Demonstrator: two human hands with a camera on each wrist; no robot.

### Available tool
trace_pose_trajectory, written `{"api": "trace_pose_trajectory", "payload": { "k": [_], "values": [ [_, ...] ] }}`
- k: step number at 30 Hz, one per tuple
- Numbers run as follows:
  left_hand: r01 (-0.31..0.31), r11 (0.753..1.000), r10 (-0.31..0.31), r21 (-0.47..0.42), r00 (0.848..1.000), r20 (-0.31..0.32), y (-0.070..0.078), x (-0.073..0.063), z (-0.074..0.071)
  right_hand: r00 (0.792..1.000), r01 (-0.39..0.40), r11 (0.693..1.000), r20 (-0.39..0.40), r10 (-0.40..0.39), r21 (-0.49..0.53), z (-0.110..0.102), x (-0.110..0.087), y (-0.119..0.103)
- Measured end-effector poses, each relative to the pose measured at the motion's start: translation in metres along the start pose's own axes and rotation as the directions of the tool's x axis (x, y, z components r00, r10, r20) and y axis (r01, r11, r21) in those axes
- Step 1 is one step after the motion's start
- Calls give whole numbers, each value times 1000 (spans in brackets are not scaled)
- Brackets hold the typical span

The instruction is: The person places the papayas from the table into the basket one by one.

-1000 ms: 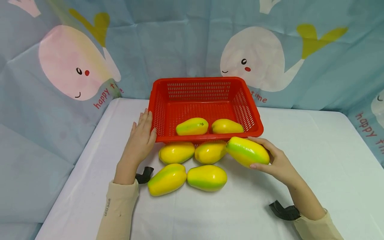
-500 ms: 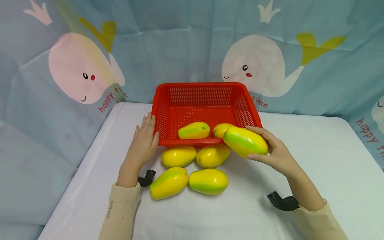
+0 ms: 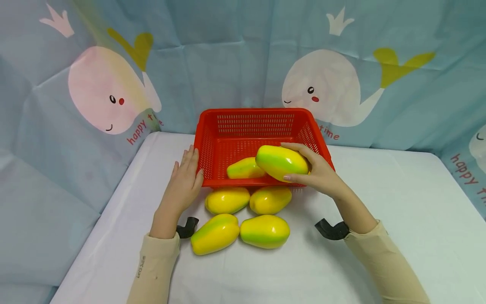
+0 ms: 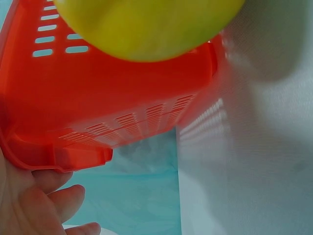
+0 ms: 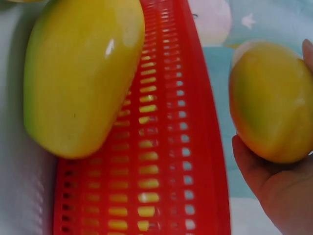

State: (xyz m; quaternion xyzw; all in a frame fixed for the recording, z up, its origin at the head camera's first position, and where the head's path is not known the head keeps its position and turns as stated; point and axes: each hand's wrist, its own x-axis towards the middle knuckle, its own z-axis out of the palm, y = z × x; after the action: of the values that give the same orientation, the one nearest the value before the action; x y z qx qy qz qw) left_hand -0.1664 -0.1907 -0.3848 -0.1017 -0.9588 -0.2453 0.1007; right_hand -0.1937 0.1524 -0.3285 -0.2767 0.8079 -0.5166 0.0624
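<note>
My right hand (image 3: 319,173) holds a yellow-green papaya (image 3: 282,163) over the front of a red plastic basket (image 3: 254,182), fingers on top and thumb below. The right wrist view shows this held papaya (image 5: 274,103) above the basket's rim. Inside the basket lies another papaya (image 3: 243,168); whatever is under the held one is mostly hidden. My left hand (image 3: 180,185) rests with straight fingers against the basket's left side; in the left wrist view the fingertips (image 4: 68,200) touch the rim's edge.
Several papayas lie on the white table in front of the basket: two against its front wall, a left one (image 3: 227,200) and a right one (image 3: 270,200), and nearer a left one (image 3: 215,234) and a right one (image 3: 265,231). A printed cloth (image 3: 235,76) hangs behind.
My right hand has lifted the papaya and carried it left and forward, from beside the basket's front right corner to above its opening. The left hand keeps its place at the basket.
</note>
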Motion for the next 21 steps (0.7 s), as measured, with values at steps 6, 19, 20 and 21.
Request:
{"api": "trace_pose_trajectory", "payload": {
  "k": [6,19,20,21],
  "values": [
    [0,1000,0,11,1000,-5,0,-1,0,999,-19,1000,45,18,7,12,18,-1],
    [10,1000,-10,17,1000,-3,1,-1,0,995,14,1000,103,-12,-22,27,43,-2],
    [10,1000,-10,18,1000,-4,1,-1,0,994,8,1000,113,-5,-29,28,44,-1],
    [9,1000,-9,17,1000,-5,1,-1,0,992,2,999,124,3,-37,28,45,0]
  ]
}}
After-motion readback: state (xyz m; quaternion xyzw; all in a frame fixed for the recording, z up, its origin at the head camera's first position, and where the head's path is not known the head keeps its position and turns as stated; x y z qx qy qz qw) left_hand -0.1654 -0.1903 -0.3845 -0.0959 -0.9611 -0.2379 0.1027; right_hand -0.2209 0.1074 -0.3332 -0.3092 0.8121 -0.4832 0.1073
